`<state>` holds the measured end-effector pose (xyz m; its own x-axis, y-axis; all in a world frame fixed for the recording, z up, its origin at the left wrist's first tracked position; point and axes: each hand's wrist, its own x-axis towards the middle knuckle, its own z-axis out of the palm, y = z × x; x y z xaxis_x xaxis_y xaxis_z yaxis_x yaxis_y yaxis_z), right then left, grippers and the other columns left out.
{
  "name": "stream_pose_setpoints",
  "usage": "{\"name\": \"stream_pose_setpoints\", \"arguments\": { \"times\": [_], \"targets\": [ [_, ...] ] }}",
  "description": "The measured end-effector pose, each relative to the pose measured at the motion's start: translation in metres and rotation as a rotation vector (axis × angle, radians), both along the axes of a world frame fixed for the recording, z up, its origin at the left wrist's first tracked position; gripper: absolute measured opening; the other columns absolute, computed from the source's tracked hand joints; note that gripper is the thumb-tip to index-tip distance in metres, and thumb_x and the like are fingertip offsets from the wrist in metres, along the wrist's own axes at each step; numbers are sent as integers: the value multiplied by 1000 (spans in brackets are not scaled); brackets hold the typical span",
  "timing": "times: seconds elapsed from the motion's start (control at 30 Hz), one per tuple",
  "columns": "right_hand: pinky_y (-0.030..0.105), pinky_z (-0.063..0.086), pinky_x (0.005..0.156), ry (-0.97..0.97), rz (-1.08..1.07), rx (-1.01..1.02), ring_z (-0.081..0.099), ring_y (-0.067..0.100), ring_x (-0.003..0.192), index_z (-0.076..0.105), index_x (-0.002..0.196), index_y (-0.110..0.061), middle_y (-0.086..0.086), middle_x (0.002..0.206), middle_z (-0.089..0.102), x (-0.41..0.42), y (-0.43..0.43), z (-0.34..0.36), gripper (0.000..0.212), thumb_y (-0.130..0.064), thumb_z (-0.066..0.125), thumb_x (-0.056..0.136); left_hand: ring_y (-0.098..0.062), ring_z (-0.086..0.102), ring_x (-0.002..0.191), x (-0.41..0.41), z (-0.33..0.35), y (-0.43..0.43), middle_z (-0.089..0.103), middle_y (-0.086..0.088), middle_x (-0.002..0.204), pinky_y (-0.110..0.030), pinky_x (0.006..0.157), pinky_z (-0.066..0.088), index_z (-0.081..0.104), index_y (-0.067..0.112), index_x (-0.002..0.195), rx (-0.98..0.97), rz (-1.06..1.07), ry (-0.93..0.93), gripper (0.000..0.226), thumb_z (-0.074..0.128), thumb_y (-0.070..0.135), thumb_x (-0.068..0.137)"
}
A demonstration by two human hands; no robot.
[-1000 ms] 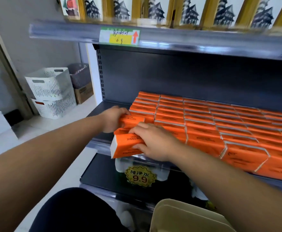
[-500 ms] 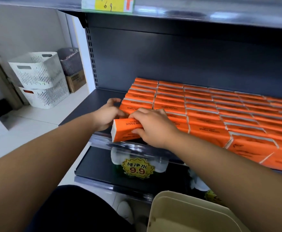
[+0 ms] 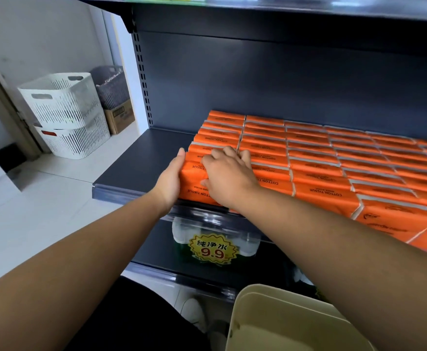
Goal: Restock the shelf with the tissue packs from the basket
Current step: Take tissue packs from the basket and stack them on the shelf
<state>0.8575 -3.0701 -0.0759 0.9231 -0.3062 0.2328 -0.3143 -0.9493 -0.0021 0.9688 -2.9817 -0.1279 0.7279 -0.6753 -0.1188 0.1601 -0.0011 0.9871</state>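
Orange film-wrapped tissue pack, front of the leftmost row on the dark metal shelf; probably light, soft, slippery. Left hand presses flat against its end; right hand grips across its top, the likeliest secure hold.

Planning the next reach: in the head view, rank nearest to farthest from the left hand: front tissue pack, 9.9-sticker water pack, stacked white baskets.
1. The front tissue pack: at the shelf edge, the left hand presses its side.
2. The water pack: on the lower shelf, just below.
3. The stacked white baskets: on the floor, far left.
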Motion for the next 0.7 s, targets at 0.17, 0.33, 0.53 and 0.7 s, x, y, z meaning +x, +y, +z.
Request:
{"name": "stream_pose_setpoints", "arguments": {
  "times": [0.17, 0.33, 0.53, 0.7],
  "targets": [
    [45, 27, 98, -63, -25, -35, 32, 25, 126, 50, 126, -23, 2, 135, 39, -1, 2, -2, 41, -25, 61, 87, -19, 65, 100, -6, -2, -14, 68, -3, 108, -41, 92, 51, 58, 21, 120, 57, 221, -12, 45, 31, 53, 101],
    [45, 24, 103, -16, -31, 19, 37, 22, 128, 41, 128, -24, -1, 136, 42, -6, -2, -6, 47, -18, 60, 86, -15, 66, 82, -10, -4, -18, 69, 0, 85, -32, 79, 53, 63, 22, 86, 45, 241, 26, 43, 32, 46, 103],
    [49, 22, 107, 47, -32, 53, 38, 23, 130, 37, 131, -25, -1, 138, 40, -9, -4, -9, 53, -18, 60, 84, -18, 64, 99, -9, 2, -10, 68, -6, 108, -33, 82, 50, 61, 16, 113, 122, 190, -108, 44, 29, 45, 104],
    [49, 24, 105, 88, -27, 97, 37, 24, 130, 38, 135, -25, 0, 140, 40, -13, -6, 0, 52, -31, 59, 87, -16, 55, 110, -4, 20, 6, 56, -2, 128, -33, 93, 42, 52, 15, 129, 233, 146, -280, 52, 30, 53, 101]
  ]
}}
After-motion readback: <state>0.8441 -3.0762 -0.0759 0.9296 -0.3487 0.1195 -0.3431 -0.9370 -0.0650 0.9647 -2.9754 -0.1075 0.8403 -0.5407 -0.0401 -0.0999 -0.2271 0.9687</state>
